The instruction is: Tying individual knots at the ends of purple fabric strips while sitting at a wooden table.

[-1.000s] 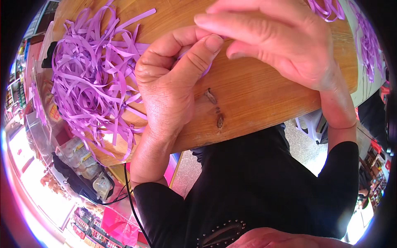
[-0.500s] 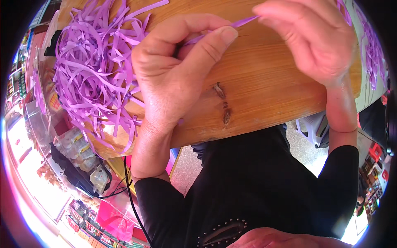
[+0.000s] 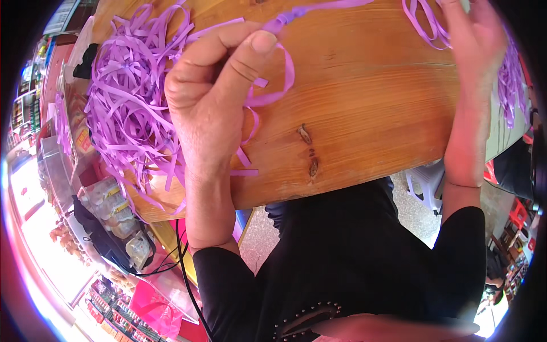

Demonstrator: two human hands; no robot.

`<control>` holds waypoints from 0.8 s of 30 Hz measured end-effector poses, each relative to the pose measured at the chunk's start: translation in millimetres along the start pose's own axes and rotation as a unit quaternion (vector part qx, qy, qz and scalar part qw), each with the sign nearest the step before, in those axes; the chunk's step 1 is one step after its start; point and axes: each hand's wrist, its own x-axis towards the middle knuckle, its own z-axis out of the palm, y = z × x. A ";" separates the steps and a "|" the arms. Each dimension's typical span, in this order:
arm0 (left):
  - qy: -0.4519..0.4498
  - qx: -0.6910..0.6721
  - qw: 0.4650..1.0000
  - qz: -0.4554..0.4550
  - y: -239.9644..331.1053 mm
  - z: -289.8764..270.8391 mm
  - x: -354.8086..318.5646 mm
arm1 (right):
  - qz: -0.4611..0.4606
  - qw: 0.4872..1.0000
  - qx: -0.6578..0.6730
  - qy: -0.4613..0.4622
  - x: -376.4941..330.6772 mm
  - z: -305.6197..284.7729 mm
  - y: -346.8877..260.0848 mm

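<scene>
A purple ribbon (image 3: pixel 288 68) is pinched between the thumb and fingers of my left hand (image 3: pixel 211 85), above the wooden table. Just past the fingertips a small knot (image 3: pixel 292 15) shows in it, and one strand runs right and leaves the top of the picture. The ribbon's other ends hang in a loop and loose tails beside my left wrist. At the upper right, my right hand (image 3: pixel 476 40) is raised beside another loop of purple ribbon (image 3: pixel 424 25). Its fingertips are cut off by the top edge, so whether it grips anything does not show.
A big tangled heap of purple ribbons (image 3: pixel 131 91) covers the left of the wooden table (image 3: pixel 364 114). More ribbons (image 3: pixel 511 80) hang at the far right over a pale surface. Clear plastic packages (image 3: pixel 108 199) and a black cable (image 3: pixel 183 279) lie beyond the left edge.
My right hand has moved right and up, away from my left hand. My left hand has shifted slightly left, still pinching the ribbon, whose knot and loop now show.
</scene>
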 end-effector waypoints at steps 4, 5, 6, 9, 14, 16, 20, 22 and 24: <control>-0.061 -0.104 0.991 -0.053 -5.0 -4.5 -4.0 | -0.246 0.945 -0.052 -0.211 -10.5 -3.2 -42.6; -0.058 -0.098 0.992 -0.053 -4.6 -6.5 -6.9 | -0.246 0.945 -0.046 -0.211 -13.9 9.1 -38.8; -0.090 -0.134 0.983 -0.081 -3.5 -2.7 -8.2 | -0.256 0.939 0.062 -0.220 -18.4 18.5 -29.8; -0.163 -0.171 0.966 -0.105 -4.2 1.8 -9.0 | -0.190 0.925 0.183 -0.273 -20.0 10.7 -30.7; -0.123 -0.024 0.991 -0.054 -3.3 9.8 -11.1 | -0.048 0.917 0.151 -0.366 -14.2 3.1 -43.6; -0.131 -0.062 0.988 -0.050 -1.9 15.0 -10.7 | -0.117 0.937 0.120 -0.305 -21.3 8.3 -41.2; -0.162 -0.060 0.984 -0.028 -6.1 13.1 -10.1 | -0.189 0.937 0.165 -0.242 -26.3 10.2 -33.5; -0.162 -0.071 0.984 -0.020 -13.9 11.5 -8.1 | -0.209 0.938 0.116 -0.249 -25.2 6.5 -39.1; -0.161 -0.080 0.984 -0.011 -16.8 10.0 -7.3 | -0.215 0.933 0.114 -0.266 -23.4 3.9 -40.0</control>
